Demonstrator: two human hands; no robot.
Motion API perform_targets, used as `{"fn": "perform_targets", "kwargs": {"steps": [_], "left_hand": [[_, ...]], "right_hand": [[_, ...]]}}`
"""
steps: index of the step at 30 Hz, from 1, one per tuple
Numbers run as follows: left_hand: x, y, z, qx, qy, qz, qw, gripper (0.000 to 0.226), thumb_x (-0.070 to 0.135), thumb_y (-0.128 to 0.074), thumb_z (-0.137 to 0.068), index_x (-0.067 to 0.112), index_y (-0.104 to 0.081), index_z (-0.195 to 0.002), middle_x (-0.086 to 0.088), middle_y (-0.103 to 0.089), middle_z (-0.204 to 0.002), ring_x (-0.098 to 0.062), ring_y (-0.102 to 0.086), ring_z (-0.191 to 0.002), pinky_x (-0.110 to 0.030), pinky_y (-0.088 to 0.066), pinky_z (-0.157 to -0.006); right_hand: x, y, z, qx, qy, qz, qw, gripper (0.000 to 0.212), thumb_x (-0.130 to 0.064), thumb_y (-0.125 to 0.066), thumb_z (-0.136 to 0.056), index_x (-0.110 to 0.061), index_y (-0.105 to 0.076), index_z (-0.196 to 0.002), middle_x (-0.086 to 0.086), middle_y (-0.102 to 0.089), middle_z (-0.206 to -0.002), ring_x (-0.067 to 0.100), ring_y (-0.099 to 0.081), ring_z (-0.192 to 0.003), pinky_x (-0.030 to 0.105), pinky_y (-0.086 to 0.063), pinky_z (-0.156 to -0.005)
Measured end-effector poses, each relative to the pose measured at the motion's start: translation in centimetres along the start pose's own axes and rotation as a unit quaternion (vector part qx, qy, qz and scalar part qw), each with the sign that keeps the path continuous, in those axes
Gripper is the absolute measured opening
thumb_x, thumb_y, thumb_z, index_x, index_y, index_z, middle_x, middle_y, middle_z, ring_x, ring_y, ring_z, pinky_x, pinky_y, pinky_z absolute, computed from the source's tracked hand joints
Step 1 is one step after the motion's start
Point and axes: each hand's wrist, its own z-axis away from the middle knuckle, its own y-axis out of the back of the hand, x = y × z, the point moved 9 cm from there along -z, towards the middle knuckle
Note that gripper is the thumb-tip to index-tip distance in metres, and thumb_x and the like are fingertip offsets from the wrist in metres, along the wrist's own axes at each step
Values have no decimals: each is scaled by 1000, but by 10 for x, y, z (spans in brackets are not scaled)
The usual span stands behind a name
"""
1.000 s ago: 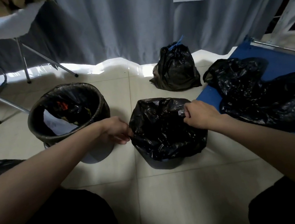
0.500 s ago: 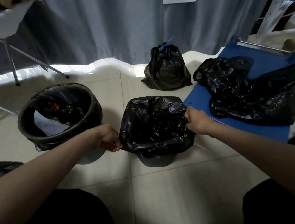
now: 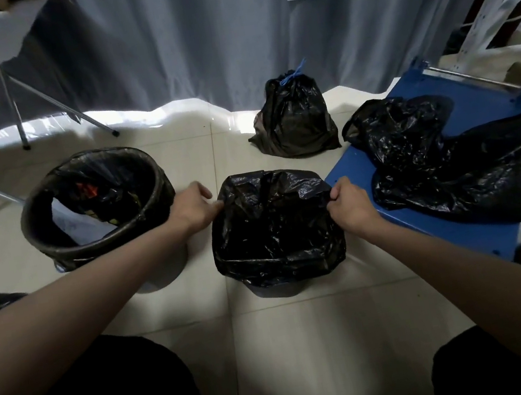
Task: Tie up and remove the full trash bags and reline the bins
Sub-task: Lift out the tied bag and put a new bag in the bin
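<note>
On the floor at left, the full bin point(image 3: 93, 206) is sitting beside my left hand point(image 3: 192, 207), whose grip is pinching the left edge of the black liner point(image 3: 274, 226) draped over the small middle bin point(image 3: 277, 290). My right hand point(image 3: 351, 207) is clenching its right edge. A tied bag point(image 3: 294, 118) is resting beyond.

Two bins point(image 3: 97, 205) point(image 3: 275, 290), four black bags point(image 3: 274, 226) point(image 3: 294, 118) point(image 3: 447, 160) point(image 3: 142, 169)

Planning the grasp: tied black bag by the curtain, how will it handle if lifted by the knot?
The tied bag would probably sag, since its film is crumpled and thin. It bulges and slumps wide, so likely some weight. The blue tie looks the firmest hold.
</note>
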Motion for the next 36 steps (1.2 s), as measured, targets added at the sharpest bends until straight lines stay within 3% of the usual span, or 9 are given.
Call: {"fn": "perform_targets", "kwargs": {"steps": [3,6,11,13,19,23,26,32,36], "left_hand": [[18,-20,4,-99,0,-33,995,33,27,-77,-82,3,-66,-101,-17,-71,-92,-28,-66,-74,-41,-59,-72],[25,-27,5,-100,-26,-135,985,32,12,-68,-83,-1,-64,-111,-21,-70,-107,-31,-66,-93,-37,-53,-82],[22,-23,-4,-91,-34,-180,979,40,4,-58,-85,2,-55,-126,-21,-62,-124,-35,-57,-118,-34,-45,-91],[19,-21,-8,-95,-39,-192,976,43,4,-57,-86,6,-54,-128,-18,-62,-125,-34,-56,-118,-33,-44,-89],[22,-29,-11,-98,-73,-230,965,45,8,-60,-81,15,-57,-126,-18,-65,-118,-37,-59,-111,-39,-49,-89],[22,-28,-10,-96,-85,-238,963,44,7,-61,-80,14,-57,-123,-19,-65,-115,-39,-60,-109,-41,-50,-90],[21,-27,-10,-90,-86,-245,962,44,7,-60,-79,15,-58,-123,-18,-65,-116,-40,-59,-109,-40,-49,-90],[16,-24,-10,-84,-78,-255,960,45,5,-59,-81,17,-57,-124,-16,-64,-119,-37,-58,-113,-39,-46,-87],[21,-28,-3,-83,-84,-263,958,55,5,-60,-81,16,-49,-133,-17,-59,-124,-39,-56,-114,-42,-45,-92]], "right_hand": [[-6,-4,-4,-16,-5,-36,999,36,-32,-53,-95,-18,-44,-127,10,-58,-115,27,-52,-105,44,-48,-88],[-12,-13,-3,-53,-2,-39,998,52,-29,-56,-95,-23,-36,-143,12,-56,-122,31,-50,-119,46,-48,-95],[-6,2,-5,-34,-30,-116,992,32,-41,-51,-93,-11,-59,-82,12,-68,-64,28,-68,-56,44,-61,-68],[1,5,-7,-35,-60,-168,983,38,-32,-49,-93,-5,-64,-72,16,-69,-67,24,-64,-50,37,-59,-59],[0,-25,0,-217,-94,-197,952,26,-4,-45,-94,-7,-71,-93,7,-63,-89,17,-61,-68,23,-52,-50],[12,-29,-1,-263,-124,-220,931,42,13,-39,-92,-5,-67,-117,17,-71,-108,22,-70,-90,32,-62,-72],[18,-31,-3,-225,-110,-195,948,30,16,-51,-88,4,-66,-112,21,-70,-101,26,-71,-89,32,-61,-77],[36,-24,-4,-130,-104,-151,974,18,13,-57,-86,-1,-66,-80,11,-62,-68,15,-57,-56,23,-51,-49],[50,-24,-4,-85,-116,-163,976,18,7,-58,-90,-8,-61,-81,11,-63,-73,17,-59,-58,26,-54,-52]]}}
